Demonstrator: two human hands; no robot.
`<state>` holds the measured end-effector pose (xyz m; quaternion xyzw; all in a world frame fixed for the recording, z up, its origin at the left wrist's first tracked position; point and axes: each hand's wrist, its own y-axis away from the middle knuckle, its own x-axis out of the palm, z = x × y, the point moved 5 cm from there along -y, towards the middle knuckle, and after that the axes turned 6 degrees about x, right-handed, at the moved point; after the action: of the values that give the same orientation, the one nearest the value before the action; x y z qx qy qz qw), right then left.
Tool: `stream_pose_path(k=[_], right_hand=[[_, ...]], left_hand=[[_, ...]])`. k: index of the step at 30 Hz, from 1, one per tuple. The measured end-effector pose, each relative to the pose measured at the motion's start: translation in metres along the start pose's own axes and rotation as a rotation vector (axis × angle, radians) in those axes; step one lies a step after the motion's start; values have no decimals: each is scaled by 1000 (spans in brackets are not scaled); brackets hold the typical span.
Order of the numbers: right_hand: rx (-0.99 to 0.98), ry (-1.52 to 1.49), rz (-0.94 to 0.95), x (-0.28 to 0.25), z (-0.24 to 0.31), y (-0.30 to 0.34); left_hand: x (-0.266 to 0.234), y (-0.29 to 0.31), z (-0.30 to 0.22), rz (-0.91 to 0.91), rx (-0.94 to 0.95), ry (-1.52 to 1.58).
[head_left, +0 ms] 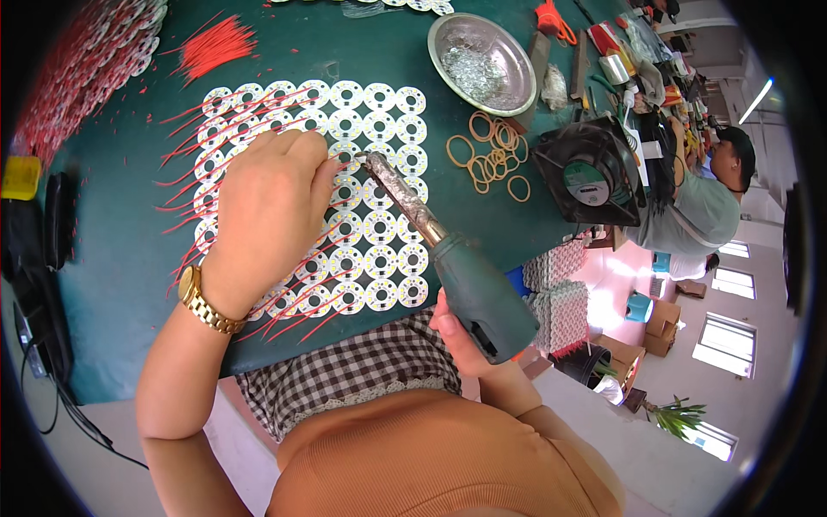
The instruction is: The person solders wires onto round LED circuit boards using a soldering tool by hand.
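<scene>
The right hand (463, 346) grips the green handle of the soldering iron (482, 289), its fingers, partly hidden, closed around it. The left hand (274, 194) is positioned over the panel of round white boards (369, 229), fingers bent and close together; whether they pinch anything cannot be determined. The iron's tip is over the panel, just beside the left fingertips. Beyond lie rubber bands (495, 160), a metal bowl (517, 84) and a pile of red wires (215, 52).
</scene>
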<state>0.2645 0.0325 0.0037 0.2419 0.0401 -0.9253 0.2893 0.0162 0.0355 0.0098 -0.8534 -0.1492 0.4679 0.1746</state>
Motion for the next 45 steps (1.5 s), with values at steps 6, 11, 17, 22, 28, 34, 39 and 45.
stream_pose_path(k=[6, 11, 17, 22, 28, 34, 39, 45], right_hand=[[-6, 34, 13, -1, 1, -1], [-133, 97, 74, -2, 2, -3], [-158, 76, 59, 2, 5, -4], [-32, -18, 39, -1, -4, 4], [62, -359, -63, -12, 10, -2], [-6, -136, -5, -9, -5, -1], [-11, -160, 24, -5, -4, -8], [32, -76, -33, -3, 4, -14]], left_hand=[[0, 0, 0, -12, 5, 15], [1, 0, -1, -24, 35, -59], [1, 1, 0, -25, 27, -23], [2, 2, 1, -12, 30, -57], [0, 3, 0, -1, 34, -84], [-31, -4, 7, 68, -218, -101], [-25, -5, 12, -116, -290, 59], [2, -4, 6, -6, -164, -98]])
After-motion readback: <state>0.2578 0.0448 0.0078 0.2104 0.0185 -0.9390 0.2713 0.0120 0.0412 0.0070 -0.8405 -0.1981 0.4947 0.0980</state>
